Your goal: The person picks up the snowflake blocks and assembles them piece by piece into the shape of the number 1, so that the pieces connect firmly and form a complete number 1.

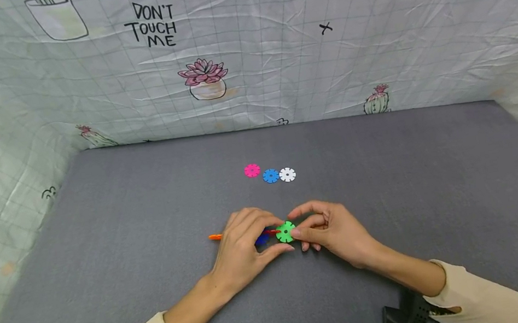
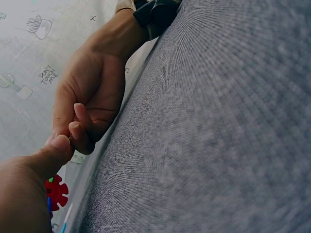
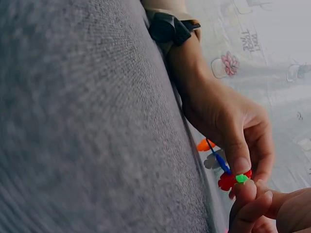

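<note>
Several notched plastic discs are joined in a row between the hands in the head view. At the right end is a green disc (image 1: 285, 233), its edge pinched between thumb and finger of the right hand (image 1: 336, 232). The left hand (image 1: 238, 244) arches over the row and grips it near the green disc. An orange disc (image 1: 215, 237) sticks out on the far side of that hand, and a dark blue disc (image 1: 262, 239) shows under its fingers. Seen from the right wrist, a red disc (image 3: 226, 182) meets the green one, with the left thumb against them.
Beyond the hands, a pink disc (image 1: 252, 170), a light blue disc (image 1: 271, 176) and a white disc (image 1: 288, 174) lie flat on the grey table (image 1: 415, 178). A printed cloth (image 1: 275, 65) hangs behind and at the sides. Both wrists wear black cameras.
</note>
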`<state>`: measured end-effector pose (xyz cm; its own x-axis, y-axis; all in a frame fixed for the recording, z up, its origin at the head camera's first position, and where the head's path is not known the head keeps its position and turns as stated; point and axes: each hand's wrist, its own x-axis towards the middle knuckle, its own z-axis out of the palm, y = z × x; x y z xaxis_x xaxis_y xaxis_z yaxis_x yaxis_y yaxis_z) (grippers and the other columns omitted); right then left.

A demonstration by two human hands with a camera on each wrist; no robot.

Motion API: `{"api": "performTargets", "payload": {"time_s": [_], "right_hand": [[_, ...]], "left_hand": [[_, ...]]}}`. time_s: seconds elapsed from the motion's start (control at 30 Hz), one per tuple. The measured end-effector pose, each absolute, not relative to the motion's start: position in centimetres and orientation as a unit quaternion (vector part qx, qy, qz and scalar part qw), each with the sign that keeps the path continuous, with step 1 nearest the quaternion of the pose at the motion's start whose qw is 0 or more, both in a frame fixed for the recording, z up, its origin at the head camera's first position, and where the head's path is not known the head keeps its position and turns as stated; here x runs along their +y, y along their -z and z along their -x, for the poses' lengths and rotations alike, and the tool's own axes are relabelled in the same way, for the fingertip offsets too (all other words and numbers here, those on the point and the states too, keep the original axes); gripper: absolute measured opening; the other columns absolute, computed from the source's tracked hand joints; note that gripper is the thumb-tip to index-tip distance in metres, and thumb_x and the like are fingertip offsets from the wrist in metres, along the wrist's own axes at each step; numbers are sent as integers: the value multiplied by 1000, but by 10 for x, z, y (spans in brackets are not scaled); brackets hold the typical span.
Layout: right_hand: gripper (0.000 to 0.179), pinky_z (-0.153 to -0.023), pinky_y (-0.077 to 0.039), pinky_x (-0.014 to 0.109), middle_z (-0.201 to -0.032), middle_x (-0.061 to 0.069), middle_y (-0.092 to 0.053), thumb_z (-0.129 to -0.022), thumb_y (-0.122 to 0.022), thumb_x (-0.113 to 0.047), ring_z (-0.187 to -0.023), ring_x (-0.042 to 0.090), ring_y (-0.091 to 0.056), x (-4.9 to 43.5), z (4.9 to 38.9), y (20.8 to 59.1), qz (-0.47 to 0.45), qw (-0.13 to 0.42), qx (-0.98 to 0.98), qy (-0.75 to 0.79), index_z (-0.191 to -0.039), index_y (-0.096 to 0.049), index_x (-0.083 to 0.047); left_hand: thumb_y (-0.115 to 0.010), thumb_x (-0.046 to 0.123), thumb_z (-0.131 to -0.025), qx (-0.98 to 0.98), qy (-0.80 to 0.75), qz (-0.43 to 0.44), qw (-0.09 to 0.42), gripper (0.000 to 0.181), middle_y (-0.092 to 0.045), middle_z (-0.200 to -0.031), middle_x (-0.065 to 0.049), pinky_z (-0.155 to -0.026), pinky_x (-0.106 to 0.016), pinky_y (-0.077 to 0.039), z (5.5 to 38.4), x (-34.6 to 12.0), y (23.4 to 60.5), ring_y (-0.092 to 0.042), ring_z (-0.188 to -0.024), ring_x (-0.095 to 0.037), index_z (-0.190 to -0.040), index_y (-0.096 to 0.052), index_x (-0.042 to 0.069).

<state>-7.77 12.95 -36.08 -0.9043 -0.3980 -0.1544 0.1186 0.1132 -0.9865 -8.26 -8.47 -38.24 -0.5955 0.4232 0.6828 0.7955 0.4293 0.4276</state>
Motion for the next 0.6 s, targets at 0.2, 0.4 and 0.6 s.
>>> {"api": "performTargets", "payload": {"time_s": [0.2, 0.4, 0.6], "right_hand": [[38, -52, -45, 23, -85, 11, -71, -88, -71, -16, -63, 24, -60, 130, 78, 360, 109, 196, 734, 641, -122, -57, -4], [38, -52, -44, 23, -87, 10, -71, -89, -69, -15, -62, 24, -59, 129, 77, 359, 119, 202, 735, 636, -124, -55, -7], [36, -53, -45, 24, -88, 13, -70, -91, -66, -12, -62, 23, -59, 130, 77, 357, 130, 202, 728, 642, -124, -54, -3]], "left_hand": [[-84, 33, -70, -810, 379, 375, 245, 40, -67, -97, 2, -79, -32, -41, 84, -86, 383, -59, -89, -14, -99, -69, 11], [-84, 33, -71, -809, 382, 376, 243, 41, -67, -97, 2, -79, -33, -41, 84, -85, 384, -59, -89, -14, -102, -70, 10], [-85, 28, -70, -808, 387, 375, 240, 40, -67, -97, 1, -78, -33, -40, 84, -85, 383, -59, -88, -14, -102, -70, 9]]}}
